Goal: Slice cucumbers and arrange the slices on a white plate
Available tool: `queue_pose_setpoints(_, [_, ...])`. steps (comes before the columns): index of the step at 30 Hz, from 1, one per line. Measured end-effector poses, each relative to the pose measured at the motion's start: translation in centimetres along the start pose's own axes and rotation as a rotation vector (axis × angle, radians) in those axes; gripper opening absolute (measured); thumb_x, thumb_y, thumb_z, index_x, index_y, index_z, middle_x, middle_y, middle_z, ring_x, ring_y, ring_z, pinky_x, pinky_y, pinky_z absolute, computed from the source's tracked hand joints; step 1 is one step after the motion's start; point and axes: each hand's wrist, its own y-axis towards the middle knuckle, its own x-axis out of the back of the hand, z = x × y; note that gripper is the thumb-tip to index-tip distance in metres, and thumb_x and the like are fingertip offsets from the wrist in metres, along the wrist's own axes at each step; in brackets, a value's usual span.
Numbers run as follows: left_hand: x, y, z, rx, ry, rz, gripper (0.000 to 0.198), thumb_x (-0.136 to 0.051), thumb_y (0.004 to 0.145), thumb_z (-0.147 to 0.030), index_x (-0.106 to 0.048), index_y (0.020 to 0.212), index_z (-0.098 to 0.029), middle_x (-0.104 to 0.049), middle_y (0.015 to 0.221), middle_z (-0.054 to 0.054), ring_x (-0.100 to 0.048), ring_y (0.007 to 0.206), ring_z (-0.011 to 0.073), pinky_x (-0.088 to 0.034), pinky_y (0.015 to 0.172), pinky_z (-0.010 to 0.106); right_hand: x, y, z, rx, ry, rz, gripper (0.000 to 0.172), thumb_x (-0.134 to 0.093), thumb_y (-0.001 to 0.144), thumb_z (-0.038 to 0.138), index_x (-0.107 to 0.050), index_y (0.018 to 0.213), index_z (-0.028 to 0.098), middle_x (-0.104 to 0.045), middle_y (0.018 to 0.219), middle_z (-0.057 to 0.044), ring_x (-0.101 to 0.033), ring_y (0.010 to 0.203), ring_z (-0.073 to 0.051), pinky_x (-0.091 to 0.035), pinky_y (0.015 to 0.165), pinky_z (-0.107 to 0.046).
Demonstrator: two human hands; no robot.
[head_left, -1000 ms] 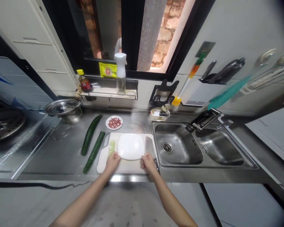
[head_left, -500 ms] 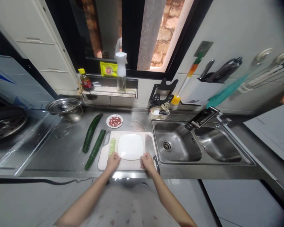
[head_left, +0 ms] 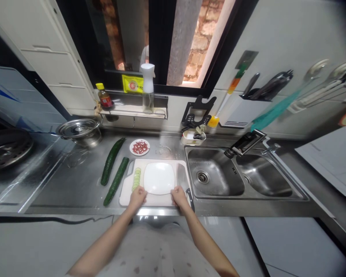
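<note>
A white square plate with rounded corners (head_left: pixel 159 177) lies over the middle of the cutting board (head_left: pixel 158 201). My left hand (head_left: pixel 137 197) pinches the plate's near left corner, and my right hand (head_left: pixel 179 196) pinches its near right corner. A row of cucumber slices (head_left: pixel 136 178) runs along the board's left side, its near end partly behind my left hand. On the right of the board lies a kitchen knife (head_left: pixel 183 175), its black handle toward me. Two whole cucumbers (head_left: pixel 113 161) (head_left: pixel 116 181) rest on the counter left of the board.
Behind the board sits a small plate of chopped red pieces (head_left: pixel 140 147). To the right is a double sink (head_left: pixel 216 173) with a black faucet (head_left: pixel 242 145). A lidded steel pot (head_left: pixel 80 132) stands at back left. A spray bottle (head_left: pixel 148 88) is on the shelf.
Almost nothing differs. Both hands stay at the plate's near corners, and the view has shifted very slightly.
</note>
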Motion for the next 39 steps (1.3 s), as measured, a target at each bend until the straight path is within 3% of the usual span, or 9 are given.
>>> queue_pose_setpoints(6, [1.0,-0.6,1.4,-0.009,-0.038,0.039,0.028,-0.057,0.074,-0.043,-0.055,0.083,-0.017,-0.054,0.052,-0.004,-0.052,0.042,0.0112,-0.039,0.041,0.021,0.5,-0.4,0.7,0.025,-0.186,-0.015,0.016,-0.050,0.076,0.029,-0.050,0.089,0.020,-0.051,0.054,0.007,-0.047,0.045,-0.010,-0.033,0.045,-0.018])
queue_pose_setpoints(13, [5.0,0.2,3.2,-0.239,0.352,-0.227,0.028,-0.054,0.076,-0.044,-0.063,0.086,-0.020,-0.065,0.069,0.000,-0.061,0.068,0.0169,-0.042,0.061,0.023,2.4,-1.3,2.7,0.154,-0.492,-0.098,0.022,-0.049,0.082,0.028,-0.056,0.100,0.016,-0.065,0.085,-0.007,-0.060,0.078,-0.018,-0.038,0.066,-0.023])
queue_pose_setpoints(18, [6.8,0.5,4.0,-0.250,0.577,-0.280,0.024,-0.052,0.081,-0.040,-0.063,0.093,-0.021,-0.064,0.071,0.000,-0.060,0.066,0.0163,-0.036,0.059,0.022,2.7,-1.6,2.9,0.253,-0.479,-0.095,0.027,-0.046,0.085,0.029,-0.054,0.106,0.014,-0.063,0.079,-0.006,-0.059,0.075,-0.018,-0.036,0.065,-0.023])
queue_pose_setpoints(23, [6.6,0.3,3.9,-0.256,0.686,-0.276,0.028,-0.051,0.083,-0.044,-0.062,0.097,-0.022,-0.065,0.079,0.002,-0.060,0.071,0.0170,-0.034,0.059,0.023,2.4,-1.8,2.5,0.293,-0.435,-0.084,0.025,-0.047,0.083,0.027,-0.055,0.104,0.015,-0.057,0.068,0.000,-0.053,0.063,-0.015,-0.033,0.059,-0.022])
queue_pose_setpoints(30, [5.5,0.5,3.2,-0.226,0.782,-0.271,0.033,-0.050,0.083,-0.050,-0.062,0.094,-0.021,-0.065,0.088,0.005,-0.060,0.076,0.0189,-0.033,0.060,0.024,2.3,-1.9,2.4,0.321,-0.414,-0.072,0.024,-0.047,0.082,0.027,-0.055,0.102,0.015,-0.053,0.063,0.002,-0.050,0.061,-0.015,-0.031,0.058,-0.022])
queue_pose_setpoints(39, [5.3,1.1,3.8,-0.192,0.761,-0.285,0.034,-0.053,0.081,-0.047,-0.061,0.100,-0.020,-0.065,0.090,0.006,-0.061,0.081,0.0204,-0.038,0.066,0.026,2.4,-1.8,2.2,0.313,-0.411,-0.068,0.024,-0.047,0.082,0.028,-0.056,0.101,0.016,-0.051,0.060,0.003,-0.049,0.058,-0.015,-0.029,0.056,-0.023])
